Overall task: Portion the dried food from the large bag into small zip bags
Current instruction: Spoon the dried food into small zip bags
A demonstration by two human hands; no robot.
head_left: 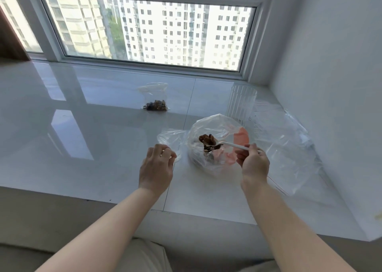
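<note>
Filled small zip bag (155,102) lies on the white sill (82,127) at about 11 o'clock from the hands, well apart from the work area; dark dried pieces sit in its lower end, top flopped back. Judged as a finished portion parked out of the way. Left hand (157,164): fingers curled, pinching the edge of an empty small zip bag (170,140), which lies just beside the large bag at its 9 o'clock. The pinch likely keeps the mouth lifted and ready to receive; whether the mouth is actually open cannot be told through the clear film. Large bag (215,139): clear plastic with pink patches, rim rolled open upward so the contents are reachable from above; dried food (206,140) shows as a brown heap inside. White spoon (231,145) carries a mound of the food at its bowl, over the large bag's opening. Right hand (253,161) is clamped on the spoon handle, fingers curled round it, handle running toward 3 o'clock. Hands are apart, one on each side of the large bag. Ribbed clear cup (241,104) stands upright at 1 o'clock behind the large bag. Loose clear plastic sheeting (289,147), possibly spare bags, lies at 3 o'clock against the wall. Judged step: carrying a scoop leftward to the held bag; risk of pieces dropping on the sill between the two.
</note>
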